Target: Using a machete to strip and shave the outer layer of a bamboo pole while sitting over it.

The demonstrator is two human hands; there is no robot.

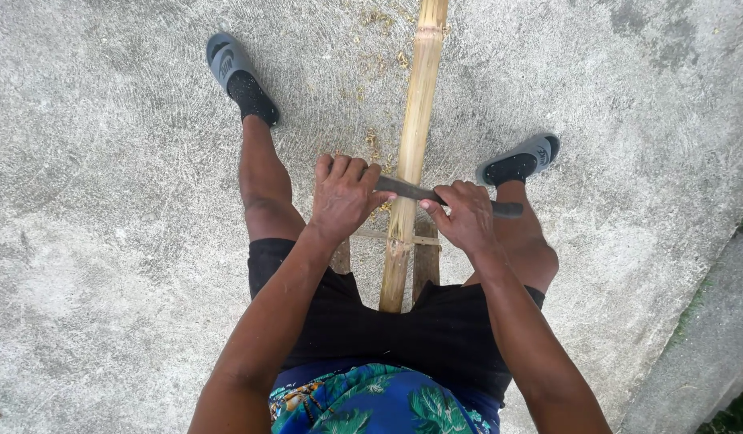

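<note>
Between the person's knees, a long bamboo pole (412, 137) runs from about 6 o'clock up and out of view at 12 o'clock, its near end resting on a low wooden support (423, 253) in front of the black shorts. Across it lies a dark blade (419, 193), set almost crosswise, from 9 o'clock to 3 o'clock. The left hand (343, 197) is clamped over the blade's left end, fingers curled down around it; the right hand (466, 215) is closed on the right part, with the handle end sticking out past it toward 3 o'clock.

The step in hand looks like scraping or shaving the pole's skin with the blade held two-handed. Judging by this, the next stroke calls for even pressure from both hands and a steady pole, so that the edge does not skid off the round surface toward a knee.

The ground is rough grey concrete, with pale shavings (377, 145) scattered beside the pole at 11 o'clock and further up at 12 o'clock. Grey slippers (227, 56) over dark socks sit at 10 and 2 o'clock. At 4 o'clock a raised concrete edge (693, 354) runs diagonally, with some greenery beyond it.
</note>
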